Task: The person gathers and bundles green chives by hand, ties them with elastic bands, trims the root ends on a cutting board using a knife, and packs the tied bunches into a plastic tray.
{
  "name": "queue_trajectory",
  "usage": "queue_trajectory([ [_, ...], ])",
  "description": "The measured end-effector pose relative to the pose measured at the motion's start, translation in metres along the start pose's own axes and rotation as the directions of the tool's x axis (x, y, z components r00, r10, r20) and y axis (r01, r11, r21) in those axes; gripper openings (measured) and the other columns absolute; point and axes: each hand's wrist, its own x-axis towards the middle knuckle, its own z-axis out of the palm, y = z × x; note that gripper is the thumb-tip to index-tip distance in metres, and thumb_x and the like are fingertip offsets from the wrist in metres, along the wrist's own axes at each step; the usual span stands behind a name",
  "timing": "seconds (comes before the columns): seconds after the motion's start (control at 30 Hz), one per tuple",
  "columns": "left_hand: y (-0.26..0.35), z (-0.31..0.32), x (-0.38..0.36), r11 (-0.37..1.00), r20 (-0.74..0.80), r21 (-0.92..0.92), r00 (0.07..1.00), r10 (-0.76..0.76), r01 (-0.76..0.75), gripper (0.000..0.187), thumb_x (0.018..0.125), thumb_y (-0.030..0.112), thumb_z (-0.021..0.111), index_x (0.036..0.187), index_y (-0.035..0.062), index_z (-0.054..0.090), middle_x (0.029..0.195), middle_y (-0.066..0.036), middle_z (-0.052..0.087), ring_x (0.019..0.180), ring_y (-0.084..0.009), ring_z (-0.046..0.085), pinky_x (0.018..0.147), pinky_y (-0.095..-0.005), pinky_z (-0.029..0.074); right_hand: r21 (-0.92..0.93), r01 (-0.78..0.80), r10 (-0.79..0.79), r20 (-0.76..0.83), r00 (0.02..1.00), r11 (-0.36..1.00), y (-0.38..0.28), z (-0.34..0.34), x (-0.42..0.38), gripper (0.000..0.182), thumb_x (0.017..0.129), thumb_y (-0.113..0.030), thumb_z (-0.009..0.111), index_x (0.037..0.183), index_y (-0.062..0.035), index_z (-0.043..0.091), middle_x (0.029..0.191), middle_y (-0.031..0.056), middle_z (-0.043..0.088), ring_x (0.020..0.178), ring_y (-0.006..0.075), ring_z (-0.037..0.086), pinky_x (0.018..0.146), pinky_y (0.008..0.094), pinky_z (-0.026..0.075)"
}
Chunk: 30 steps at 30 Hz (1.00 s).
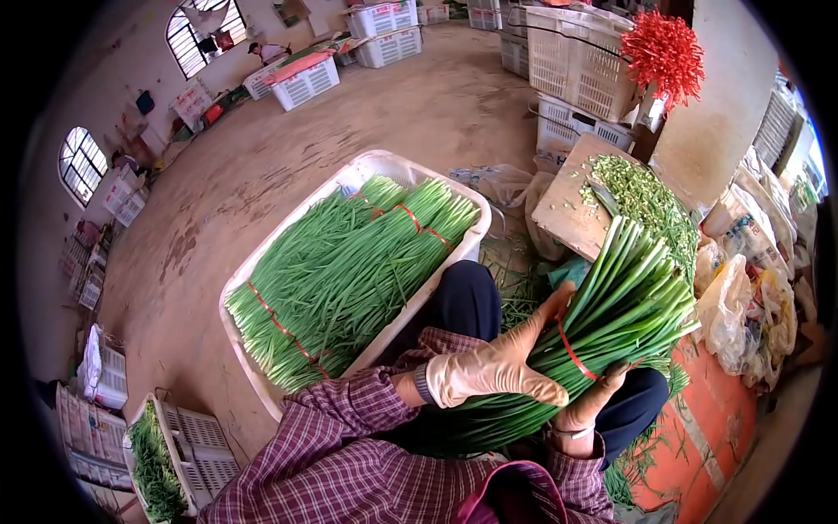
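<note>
Across my lap lies a thick bunch of chives [602, 319], its pale cut ends pointing to the upper right. A red tie [572, 351] runs around it. My left hand [497, 362], in a pale glove, grips the bunch from the left, with the thumb over the near side and the fingers partly hidden behind the stalks. My right hand [594, 402], also gloved, holds the lower right side near the tie. To the left, a white crate [240, 279] holds several bunches of chives [340, 271] bound with red ties.
Chopped stalk ends [633, 188] and a knife [604, 197] lie on a board [572, 205] at the right. Red ties [665, 57] hang by stacked crates [576, 61]. Plastic bags [742, 306] lie far right. Another crate [196, 437] stands lower left. People sit by the far wall.
</note>
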Motion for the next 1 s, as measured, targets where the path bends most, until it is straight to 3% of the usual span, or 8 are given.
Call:
queue_trajectory([
  [0.1,0.012,-0.001,-0.004,0.98,-0.014,-0.159,0.993,-0.121,0.117,0.135,0.072,0.024,0.094,0.164,0.0105,-0.004,0.168,-0.011,0.015,0.155,-0.0217,0.013,0.125,-0.037,0.014,-0.054,-0.018,0.016,-0.033,0.999,0.998,0.002,0.009,0.002,0.096,0.087,-0.064,0.066,0.157,-0.0095,0.031,0.155,0.0108,0.045,0.139,0.0294,0.048,0.118,0.0477,0.038],
  [0.2,0.066,-0.017,-0.001,0.977,-0.12,-0.096,0.973,-0.199,0.188,0.121,0.07,0.015,0.091,0.163,0.0084,0.014,0.157,-0.011,0.039,0.146,-0.0203,0.033,0.12,-0.0355,0.027,-0.243,0.042,-0.073,-0.121,0.99,0.969,0.017,0.017,0.025,0.062,0.104,-0.053,0.049,0.147,-0.0086,0.043,0.14,0.0077,0.055,0.127,0.0242,0.054,0.111,0.0405,0.043],
  [0.33,0.151,-0.063,-0.025,0.907,-0.371,0.236,0.895,-0.248,0.349,0.101,0.069,0.026,0.09,0.152,-0.0022,0.039,0.145,-0.016,0.054,0.135,-0.0272,0.048,0.117,-0.0384,0.032,-0.806,0.142,0.16,0.281,0.946,0.575,-0.003,0.068,0.058,0.033,0.097,-0.026,0.066,0.106,0.0051,0.061,0.127,0.0187,0.057,0.115,0.0304,0.054,0.101,0.0395,0.042],
  [0.43,0.208,-0.115,-0.053,0.437,-0.575,0.723,0.817,-0.047,0.535,0.106,0.066,0.035,0.089,0.151,-0.0045,0.04,0.145,-0.021,0.055,0.136,-0.0305,0.049,0.116,-0.0387,0.035,-0.635,0.315,0.055,0.492,0.869,0.705,0.023,0.058,0.069,0.036,0.096,-0.026,0.069,0.108,0.0078,0.066,0.146,0.0256,0.05,0.135,0.0361,0.047,0.11,0.0411,0.039],
  [0.53,0.237,-0.191,-0.091,-0.077,-0.604,0.769,0.761,0.235,0.634,0.103,0.061,0.037,0.085,0.151,0.0067,0.045,0.128,-0.02,0.067,0.116,-0.0316,0.066,0.103,-0.039,0.05,-0.655,0.085,0.263,0.415,0.871,0.751,0.048,0.022,0.067,0.036,0.098,-0.028,0.068,0.103,0.0075,0.07,0.143,0.0251,0.056,0.14,0.0369,0.045,0.11,0.043,0.039],
  [0.63,0.239,-0.26,-0.11,-0.286,-0.659,0.613,0.677,0.329,0.736,0.104,0.056,0.037,0.083,0.152,0.0234,0.047,0.117,-0.016,0.071,0.103,-0.0318,0.069,0.092,-0.0409,0.054,-0.77,0.223,0.236,0.434,0.869,0.597,0.06,0.01,0.066,0.031,0.096,-0.022,0.07,0.092,0.0089,0.07,0.128,0.0219,0.067,0.131,0.0352,0.055,0.105,0.0427,0.044],
  [0.87,0.13,-0.383,-0.112,-0.047,-0.794,0.588,0.587,0.159,0.807,0.106,0.058,0.04,0.087,0.151,0.0102,0.046,0.117,-0.019,0.071,0.106,-0.0317,0.069,0.096,-0.0377,0.053,-0.838,0.05,0.278,0.236,0.931,0.543,0.056,-0.021,0.071,0.024,0.093,-0.011,0.068,0.082,0.0101,0.069,0.123,0.0256,0.067,0.115,0.035,0.064,0.098,0.0417,0.048],
  [1.0,0.08,-0.403,-0.074,-0.096,-0.855,0.51,0.516,0.054,0.855,0.108,0.057,0.039,0.091,0.15,0.0084,0.046,0.119,-0.023,0.07,0.11,-0.0332,0.069,0.097,-0.0397,0.053,-0.865,-0.044,0.244,0.091,0.965,0.499,0.053,-0.049,0.068,0.023,0.096,-0.012,0.065,0.09,0.0096,0.07,0.122,0.0242,0.067,0.113,0.032,0.064,0.098,0.0401,0.048],
])
